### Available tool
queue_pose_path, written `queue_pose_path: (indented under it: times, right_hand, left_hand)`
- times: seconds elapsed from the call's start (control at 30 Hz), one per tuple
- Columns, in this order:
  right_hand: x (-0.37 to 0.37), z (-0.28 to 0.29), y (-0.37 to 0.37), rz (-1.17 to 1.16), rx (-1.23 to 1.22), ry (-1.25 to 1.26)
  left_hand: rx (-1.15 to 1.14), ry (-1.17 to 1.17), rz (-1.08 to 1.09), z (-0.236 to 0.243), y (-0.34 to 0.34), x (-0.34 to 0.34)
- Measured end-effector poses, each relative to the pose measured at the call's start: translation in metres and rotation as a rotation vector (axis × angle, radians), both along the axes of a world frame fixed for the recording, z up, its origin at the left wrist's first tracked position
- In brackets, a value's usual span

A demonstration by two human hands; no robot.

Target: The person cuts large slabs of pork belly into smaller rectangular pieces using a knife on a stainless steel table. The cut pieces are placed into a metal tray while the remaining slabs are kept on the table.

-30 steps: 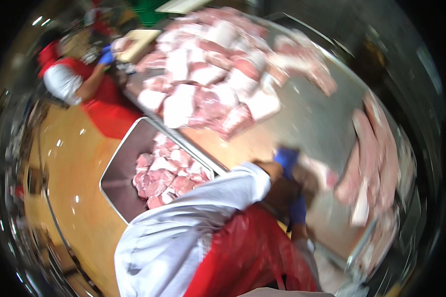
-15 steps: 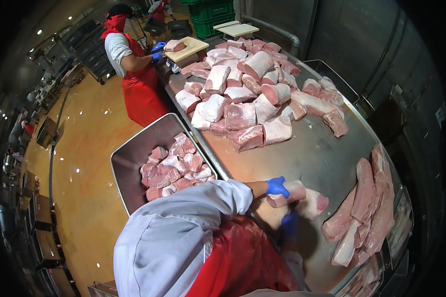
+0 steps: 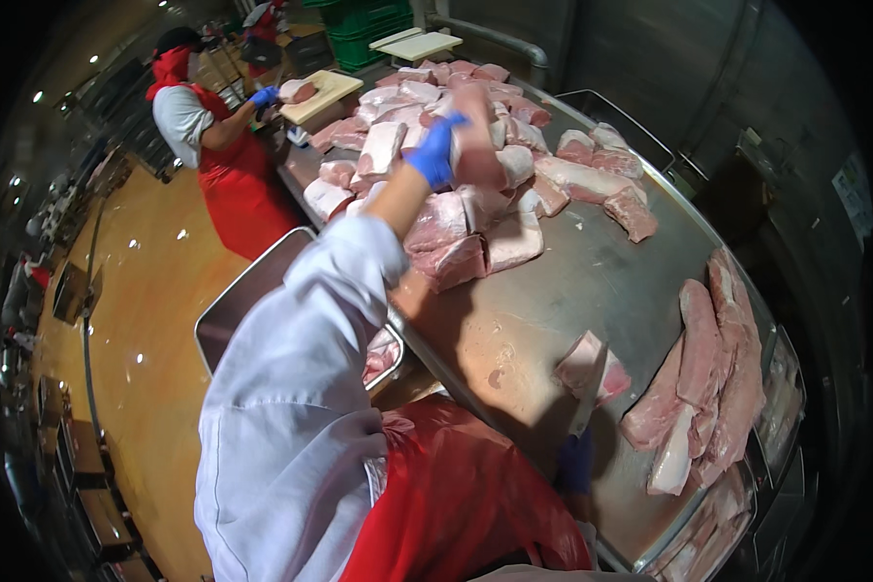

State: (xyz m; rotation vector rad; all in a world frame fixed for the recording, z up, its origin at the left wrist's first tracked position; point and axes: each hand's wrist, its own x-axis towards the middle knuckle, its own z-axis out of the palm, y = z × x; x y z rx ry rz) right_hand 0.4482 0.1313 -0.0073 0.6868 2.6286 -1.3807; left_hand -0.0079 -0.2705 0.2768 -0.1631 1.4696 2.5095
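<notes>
My left hand [image 3: 435, 152], in a blue glove, grips a thick piece of raw meat [image 3: 476, 141], blurred by motion, above the near part of a large heap of cut meat [image 3: 382, 145]. In its blue glove, my right hand [image 3: 574, 464] stays low over the steel table [image 3: 524, 335], closed around a knife whose blade [image 3: 588, 393] points away from me. A smaller cut piece of meat [image 3: 580, 363] lies under the blade's far part. To the right of that hand rest several long strips of meat [image 3: 703, 344].
A metal bin [image 3: 252, 291] with meat stands left of the table, partly behind my arm. Across the table's far left, a co-worker [image 3: 233, 145] handles meat at a cutting board [image 3: 335, 94]. Green crates [image 3: 364, 29] are stacked at the back. More meat lies in trays [image 3: 708, 533] along the right edge.
My left hand has moved from the near table to the heap, carrying a piece of meat. The knife in my right hand now shows. The smaller piece remains on the table.
</notes>
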Motion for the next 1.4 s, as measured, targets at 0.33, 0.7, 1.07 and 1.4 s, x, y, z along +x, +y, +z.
queue_pose_path:
  times: [0.33,0.7,1.07,1.4]
  right_hand:
    - [0.030,0.068,-0.028,-0.602,-0.353,0.165]
    - [0.081,0.132,-0.041,-1.062,-0.136,0.432]
    - [0.070,0.119,-0.079,-0.987,-0.240,0.402]
    - [0.001,0.104,-0.064,-0.776,-0.305,0.287]
  left_hand:
    - [-0.823,0.760,0.127,-0.121,0.117,-0.024]
    - [-1.444,1.302,-1.170,-0.240,0.319,0.172]
    - [-0.677,0.085,-1.266,-0.248,0.234,0.096]
    - [0.336,-0.251,-0.310,-0.171,0.017,0.036]
